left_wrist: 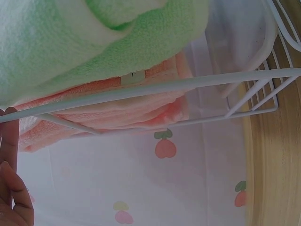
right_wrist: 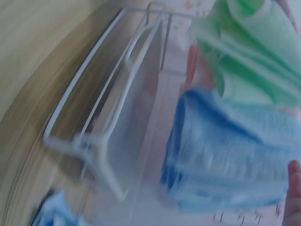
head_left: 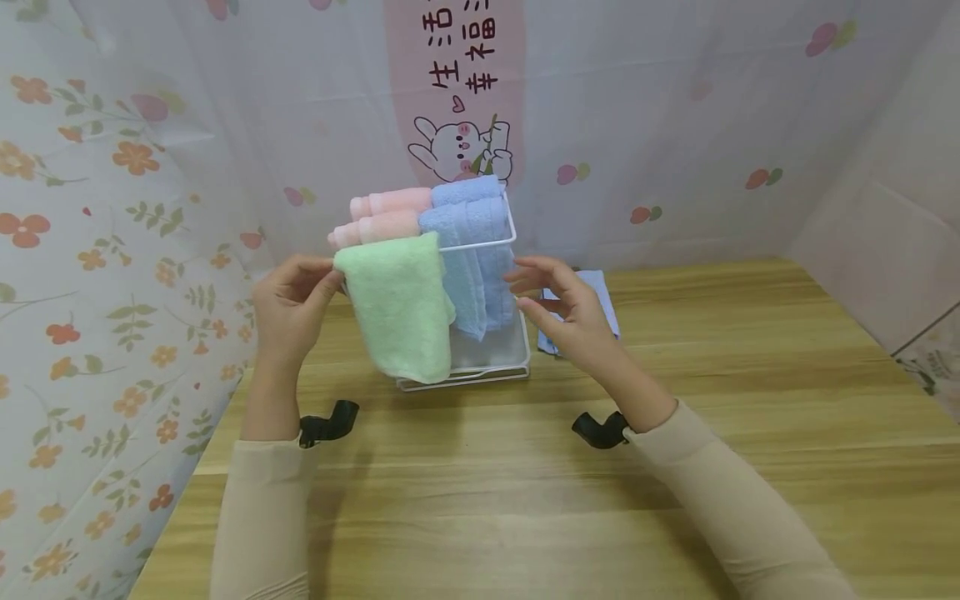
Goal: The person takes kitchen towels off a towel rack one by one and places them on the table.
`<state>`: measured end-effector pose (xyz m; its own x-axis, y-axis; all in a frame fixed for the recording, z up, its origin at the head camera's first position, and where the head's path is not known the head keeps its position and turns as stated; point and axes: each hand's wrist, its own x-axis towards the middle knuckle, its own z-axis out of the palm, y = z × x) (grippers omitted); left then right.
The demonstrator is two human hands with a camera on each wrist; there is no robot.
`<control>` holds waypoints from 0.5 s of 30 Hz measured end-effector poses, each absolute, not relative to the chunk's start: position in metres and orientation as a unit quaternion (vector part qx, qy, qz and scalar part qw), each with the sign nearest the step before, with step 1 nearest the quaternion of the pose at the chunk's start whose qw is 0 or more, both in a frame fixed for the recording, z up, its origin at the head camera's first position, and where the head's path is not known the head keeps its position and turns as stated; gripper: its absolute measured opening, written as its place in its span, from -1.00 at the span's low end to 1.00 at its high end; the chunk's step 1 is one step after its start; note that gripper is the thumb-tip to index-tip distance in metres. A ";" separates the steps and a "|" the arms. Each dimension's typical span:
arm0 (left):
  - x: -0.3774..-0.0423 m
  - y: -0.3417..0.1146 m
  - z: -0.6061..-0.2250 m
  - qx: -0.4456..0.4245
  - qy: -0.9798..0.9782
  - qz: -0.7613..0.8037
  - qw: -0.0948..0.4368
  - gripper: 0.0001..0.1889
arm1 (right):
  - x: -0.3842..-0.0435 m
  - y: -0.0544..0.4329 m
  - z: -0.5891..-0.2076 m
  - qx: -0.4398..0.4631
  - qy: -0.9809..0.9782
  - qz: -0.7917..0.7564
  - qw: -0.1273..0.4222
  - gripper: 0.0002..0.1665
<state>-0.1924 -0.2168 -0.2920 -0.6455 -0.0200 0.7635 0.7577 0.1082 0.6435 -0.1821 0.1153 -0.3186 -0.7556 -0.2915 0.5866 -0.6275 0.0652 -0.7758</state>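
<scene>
A white wire rack (head_left: 513, 218) stands on the table with folded towels hanging over its top bars. At its front hangs a light green towel (head_left: 397, 308); behind it are pink towels (head_left: 393, 202) on the left and blue towels (head_left: 480, 267) on the right. My left hand (head_left: 288, 308) pinches the green towel's upper left edge, right at the rack's rail (left_wrist: 141, 89). Beside the blue towels my right hand (head_left: 566, 308) is raised with fingers loosely bent and nothing between them; one fingertip (right_wrist: 294, 172) shows close by the blue cloth.
A blue cloth (head_left: 600, 296) lies on the wooden table (head_left: 480, 500) behind my right hand. The rack's base holds a pale tray (head_left: 495, 350). Patterned curtains (head_left: 660, 125) hang at the back and left. Black wrist mounts (head_left: 341, 419) show below both hands.
</scene>
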 end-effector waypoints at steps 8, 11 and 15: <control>-0.192 -0.216 -0.292 -0.266 -0.682 -0.601 0.320 -0.75 | -0.176 0.083 -0.307 0.361 -0.676 0.628 0.132 -0.42; -0.192 -0.216 -0.292 -0.265 -0.682 -0.602 0.319 -0.76 | -0.175 0.075 -0.305 0.372 -0.670 0.631 0.124 -0.42; -0.192 -0.217 -0.293 -0.271 -0.676 -0.607 0.317 -0.76 | -0.175 0.067 -0.301 0.379 -0.672 0.626 0.117 -0.41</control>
